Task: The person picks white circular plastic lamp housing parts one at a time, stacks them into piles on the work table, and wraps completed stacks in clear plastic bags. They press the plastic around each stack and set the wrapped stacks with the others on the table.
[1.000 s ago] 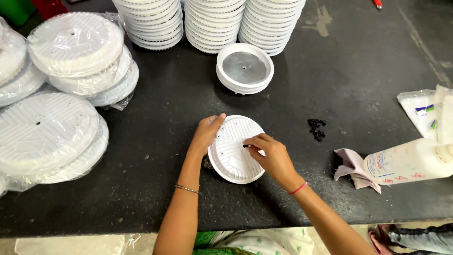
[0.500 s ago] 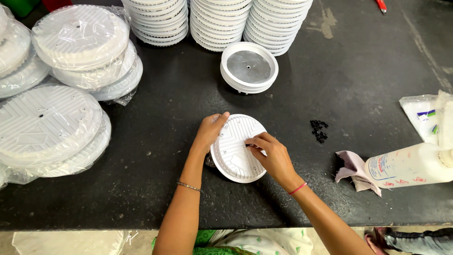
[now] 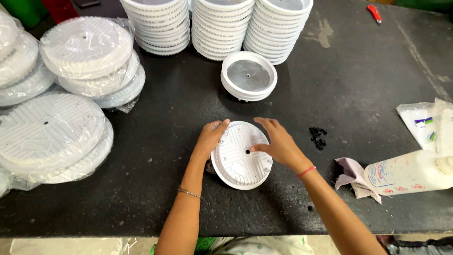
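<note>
Tabletop (image 3: 155, 141) free btwn stacks (image 3: 222, 28); bottle (image 3: 410, 172) blocks right.

Both hands (image 3: 245, 141) forward, fingers spread

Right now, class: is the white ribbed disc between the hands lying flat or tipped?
Tipped. The white ribbed disc leans on edge, its left rim raised in the left hand; the right hand steadies it.
</note>
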